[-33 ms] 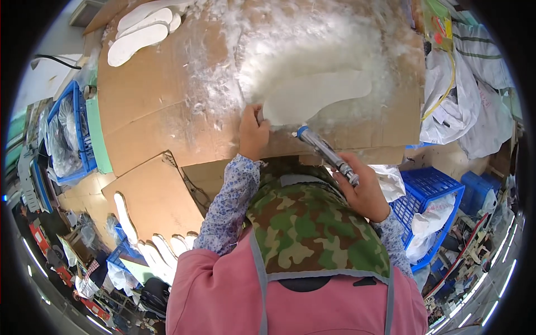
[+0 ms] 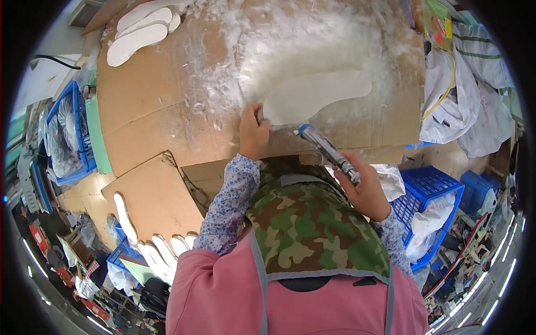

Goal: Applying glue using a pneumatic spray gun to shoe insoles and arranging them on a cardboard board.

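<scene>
Cardboard sheets [image 2: 167,100] cover the table, dusted across the far middle with white fluff and shavings [image 2: 301,44]. On that cardboard lies a white foam insole [image 2: 318,95], its long side running left to right, heel end toward the left. The left hand [image 2: 253,134] rests on the near-left end of the insole, fingers curled down and pressing on its edge, holding it flat against the cardboard. The right hand [image 2: 365,190] sits nearer and to the right, fingers wrapped closed around the grip of a slim metal hand tool [image 2: 326,151] with a blue tip; the tool slants up and left, its tip just beside the near edge of the insole, close to the left hand. Whether the tip actually touches the foam I cannot tell. More white insoles [image 2: 139,36] lie stacked at the far left corner of the cardboard, well apart from the hands. Another row of insoles [image 2: 162,251] stands on edge low at the near left, beside a loose cardboard flap [image 2: 156,201]. Blue plastic crates [image 2: 430,195] holding white material sit to the right, and another blue crate [image 2: 70,134] sits to the left of the table.
</scene>
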